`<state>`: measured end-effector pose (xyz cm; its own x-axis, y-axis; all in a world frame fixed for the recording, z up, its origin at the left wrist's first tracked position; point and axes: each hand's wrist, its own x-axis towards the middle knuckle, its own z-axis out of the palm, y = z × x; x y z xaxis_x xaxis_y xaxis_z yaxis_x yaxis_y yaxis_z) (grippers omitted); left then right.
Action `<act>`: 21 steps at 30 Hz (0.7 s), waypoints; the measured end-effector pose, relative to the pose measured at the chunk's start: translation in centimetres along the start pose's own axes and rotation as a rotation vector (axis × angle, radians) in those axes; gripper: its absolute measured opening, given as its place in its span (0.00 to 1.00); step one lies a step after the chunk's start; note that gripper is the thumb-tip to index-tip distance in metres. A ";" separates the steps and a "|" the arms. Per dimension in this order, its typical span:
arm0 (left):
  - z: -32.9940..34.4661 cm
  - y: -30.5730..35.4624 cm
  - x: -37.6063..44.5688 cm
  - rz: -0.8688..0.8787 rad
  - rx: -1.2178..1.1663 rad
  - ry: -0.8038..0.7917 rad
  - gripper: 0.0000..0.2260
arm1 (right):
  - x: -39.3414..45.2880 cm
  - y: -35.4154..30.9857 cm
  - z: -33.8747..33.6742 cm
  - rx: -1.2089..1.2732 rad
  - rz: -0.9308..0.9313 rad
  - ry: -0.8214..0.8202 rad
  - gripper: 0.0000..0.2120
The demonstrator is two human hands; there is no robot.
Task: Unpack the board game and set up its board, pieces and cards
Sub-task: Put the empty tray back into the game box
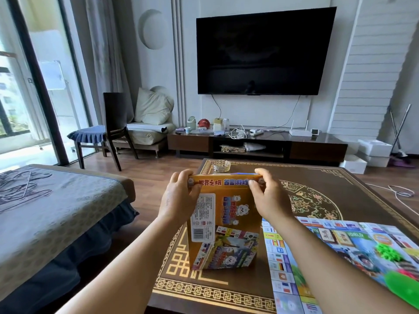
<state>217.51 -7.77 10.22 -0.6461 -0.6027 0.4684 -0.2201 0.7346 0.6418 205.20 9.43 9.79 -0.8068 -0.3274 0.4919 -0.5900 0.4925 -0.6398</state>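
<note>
An orange game box (224, 225) stands upright on the dark coffee table (328, 177), its printed back and barcode facing me. My left hand (179, 196) grips the box's top left corner, fingers curled over the upper edge. At the top right corner my right hand (269, 196) holds it the same way, thumb on the near face. To the right of the box the colourful game board (340, 252) lies unfolded flat on the table. Green plastic pieces (387, 251) and two card stacks (335, 236) sit on the board.
A glass ashtray (221, 166) stands at the table's far edge behind the box. A bed (56, 211) runs along the left. A TV cabinet (256, 143) and a wall TV (263, 51) are beyond. A white cable (401, 193) lies on the floor at right.
</note>
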 end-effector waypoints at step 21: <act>1.0 -0.7 1.5 0.055 0.063 -0.072 0.14 | 1.8 0.2 2.5 0.033 0.012 0.057 0.13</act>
<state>216.00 -8.93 9.87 -0.7090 -0.5383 0.4557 -0.2264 0.7856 0.5758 203.51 6.90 9.08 -0.8113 -0.2748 0.5160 -0.5816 0.4688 -0.6647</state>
